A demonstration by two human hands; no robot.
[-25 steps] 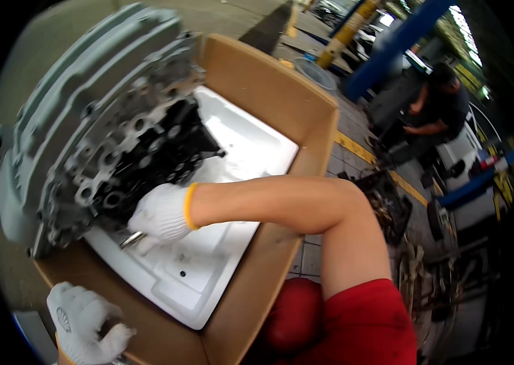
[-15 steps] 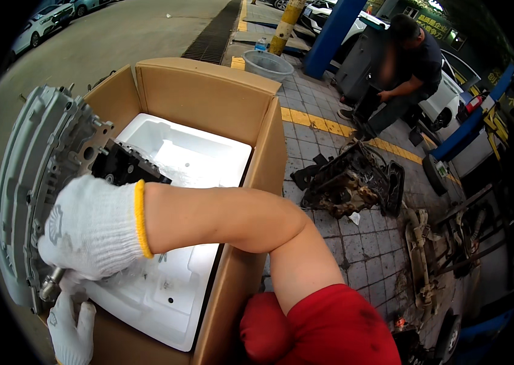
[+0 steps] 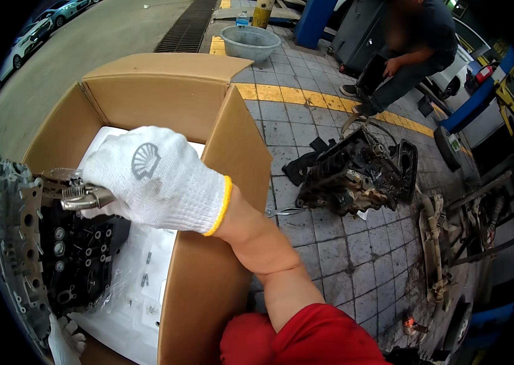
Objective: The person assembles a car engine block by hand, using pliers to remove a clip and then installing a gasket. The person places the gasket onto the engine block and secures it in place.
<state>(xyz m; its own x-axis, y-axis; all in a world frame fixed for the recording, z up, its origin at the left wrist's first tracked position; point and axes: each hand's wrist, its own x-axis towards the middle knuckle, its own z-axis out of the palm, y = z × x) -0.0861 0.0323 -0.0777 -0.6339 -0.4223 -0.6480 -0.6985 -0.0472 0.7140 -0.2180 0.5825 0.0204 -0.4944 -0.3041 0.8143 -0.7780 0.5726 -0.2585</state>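
Observation:
My right hand (image 3: pixel 156 179), in a white knitted glove with a yellow cuff, is closed around a metal ratchet wrench (image 3: pixel 89 198). The wrench head sticks out to the left, above the engine. Below it stands a black engine block (image 3: pixel 77 255) in a cardboard box (image 3: pixel 220 176), with clear plastic film beside it. A grey metal engine part (image 3: pixel 17 243) with a row of holes lies along the block's left side. Low at the left, my gloved left hand (image 3: pixel 65 345) is by the lower end of that part, fingers partly apart, cut off by the picture's rim.
White foam packing (image 3: pixel 126 331) lines the box, with several small metal pins (image 3: pixel 145 271) on it. On the tiled floor to the right sits a dirty old engine (image 3: pixel 351 176). A grey tub (image 3: pixel 249 44) stands beyond the box. A co-worker (image 3: pixel 415 55) bends over at the back right.
My right hand has risen and moved right with the wrench, away from my left hand. The view has shifted, so more of the black block shows.

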